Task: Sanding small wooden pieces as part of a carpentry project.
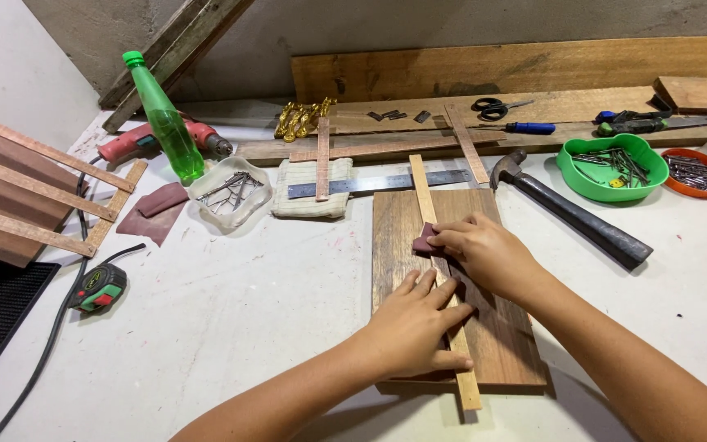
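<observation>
A thin light wooden strip point(424, 195) lies lengthwise on a dark wooden board point(394, 237) on the white table. My left hand point(415, 323) presses flat on the strip near its lower end, fingers spread over it. My right hand point(484, 254) grips a small piece of reddish-brown sandpaper point(425, 239) and holds it against the strip's middle.
A hammer point(570, 211) lies right of the board, with a green bowl point(611, 164) and an orange dish point(697, 172) of nails beyond. A steel ruler point(378, 183), a cloth point(308, 200), a nail tray point(229, 192), a green bottle point(165, 123), a drill point(153, 139) and a tape measure point(98, 288) sit left.
</observation>
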